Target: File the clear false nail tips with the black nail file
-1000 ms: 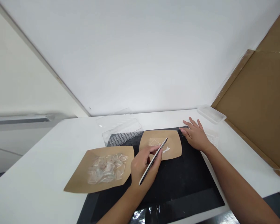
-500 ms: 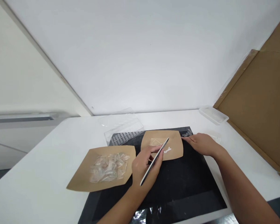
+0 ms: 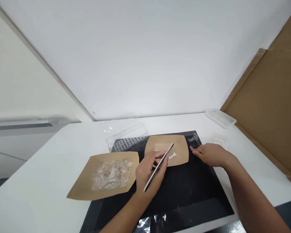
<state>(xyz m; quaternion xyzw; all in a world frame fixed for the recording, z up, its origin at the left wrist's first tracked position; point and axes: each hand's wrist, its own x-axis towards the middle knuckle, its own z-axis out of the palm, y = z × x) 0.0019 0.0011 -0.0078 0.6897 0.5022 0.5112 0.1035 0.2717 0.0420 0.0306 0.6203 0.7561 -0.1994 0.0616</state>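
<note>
Head view: my left grip (image 3: 147, 174) clamps a nail file (image 3: 158, 167), its long axis slanting up-right; my right grip (image 3: 210, 155) is open.

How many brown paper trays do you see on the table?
2. One sits front left, holding clear plastic pieces: the brown paper tray. The other brown paper tray sits further right, under the nail file in the left hand.
</note>
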